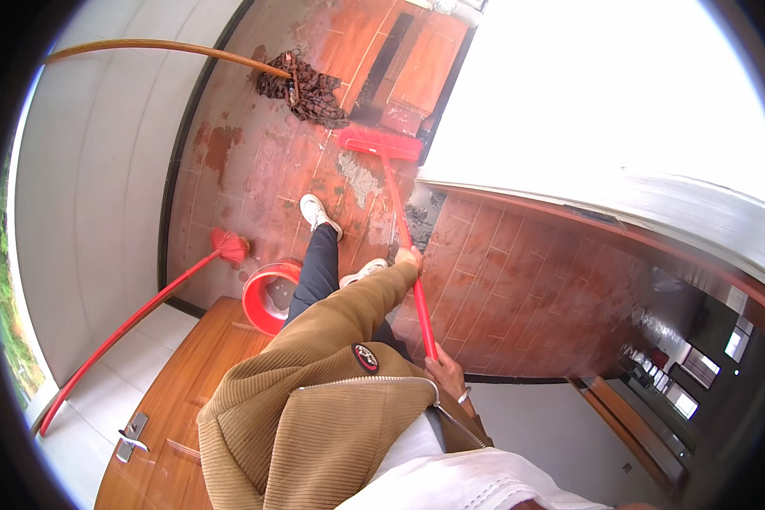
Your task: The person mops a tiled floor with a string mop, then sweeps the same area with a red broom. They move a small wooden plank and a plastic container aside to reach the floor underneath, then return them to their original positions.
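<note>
I grip the red handle point(398, 201) of a broom with both hands. My left hand point(409, 257) is closed around its middle. Lower down, close to my body, my right hand point(446, 370) holds the end of the handle, with a band on its wrist. The broom's wide red head point(382, 146) rests on the wet reddish tile floor point(280, 159), beside a grey patch of muddy residue point(359, 175). Just beyond lies a dark string mop head point(306, 89) on a wooden pole point(166, 44).
A red bucket point(250, 299) with cloudy liquid stands left of my legs. A red round-headed brush point(231, 246) leans at the left wall point(121, 127). An open wooden door point(185, 382) is at lower left. A raised ledge point(529, 204) runs along the right.
</note>
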Available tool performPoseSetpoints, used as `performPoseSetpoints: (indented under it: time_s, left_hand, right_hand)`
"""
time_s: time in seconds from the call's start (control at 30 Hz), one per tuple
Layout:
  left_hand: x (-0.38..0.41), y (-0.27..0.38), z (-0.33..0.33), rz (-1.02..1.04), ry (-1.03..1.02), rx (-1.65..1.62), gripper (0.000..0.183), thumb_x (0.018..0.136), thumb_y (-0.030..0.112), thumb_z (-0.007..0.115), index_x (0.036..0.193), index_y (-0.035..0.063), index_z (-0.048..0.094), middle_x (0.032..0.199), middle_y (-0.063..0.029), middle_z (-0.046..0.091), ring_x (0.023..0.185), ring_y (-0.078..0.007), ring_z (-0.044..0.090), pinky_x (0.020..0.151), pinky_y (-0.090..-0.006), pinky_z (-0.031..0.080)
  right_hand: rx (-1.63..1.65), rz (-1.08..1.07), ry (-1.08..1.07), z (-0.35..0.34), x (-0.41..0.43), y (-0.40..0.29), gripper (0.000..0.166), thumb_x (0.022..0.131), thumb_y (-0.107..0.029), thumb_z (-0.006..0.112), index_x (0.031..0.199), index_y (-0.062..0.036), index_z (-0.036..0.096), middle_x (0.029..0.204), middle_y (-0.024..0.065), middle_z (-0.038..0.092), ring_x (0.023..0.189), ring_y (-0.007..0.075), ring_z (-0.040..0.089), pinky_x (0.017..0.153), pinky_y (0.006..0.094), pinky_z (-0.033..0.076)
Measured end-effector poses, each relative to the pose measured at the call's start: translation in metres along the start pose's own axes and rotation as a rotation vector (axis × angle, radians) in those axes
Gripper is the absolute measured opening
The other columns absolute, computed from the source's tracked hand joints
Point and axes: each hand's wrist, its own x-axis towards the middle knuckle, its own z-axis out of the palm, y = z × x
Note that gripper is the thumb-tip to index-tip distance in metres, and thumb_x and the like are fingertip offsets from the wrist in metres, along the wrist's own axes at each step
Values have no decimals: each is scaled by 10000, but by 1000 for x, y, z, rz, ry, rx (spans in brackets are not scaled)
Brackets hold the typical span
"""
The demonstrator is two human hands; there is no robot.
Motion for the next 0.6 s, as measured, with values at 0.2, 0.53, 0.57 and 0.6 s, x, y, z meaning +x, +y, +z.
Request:
performPoseSetpoints:
  time_s: [0.2,0.53,0.57,0.6]
  left_hand:
    - [-2,0,-54,-31,79,-117,396,824,355,455,914,-27,514,830,-232,594,777,-331,610,646,-416,482]
    - [-13,25,18,-90,0,-15,349,815,304,488,895,-24,579,879,-209,604,759,-333,616,653,-414,500]
    - [-11,17,23,-102,-1,5,348,813,312,491,918,-6,582,907,-206,601,806,-331,606,687,-405,494]
    - [-13,17,19,-108,5,27,348,812,321,493,941,11,585,935,-203,599,853,-329,596,721,-396,488]
  right_hand:
    - [40,-43,-88,13,1,-3,474,865,-112,486,1302,-39,318,887,-37,487,582,-11,370,491,121,305]
    - [287,131,-2,-18,0,-7,511,882,-185,469,1338,-126,246,571,-25,348,433,33,327,334,161,236]
    - [313,142,-15,-23,-2,-1,509,884,-194,465,1337,-122,247,567,-23,347,427,36,326,334,163,235]
    - [354,129,-40,-23,1,6,490,890,-208,450,1332,-117,259,554,-18,345,410,45,320,329,174,229]
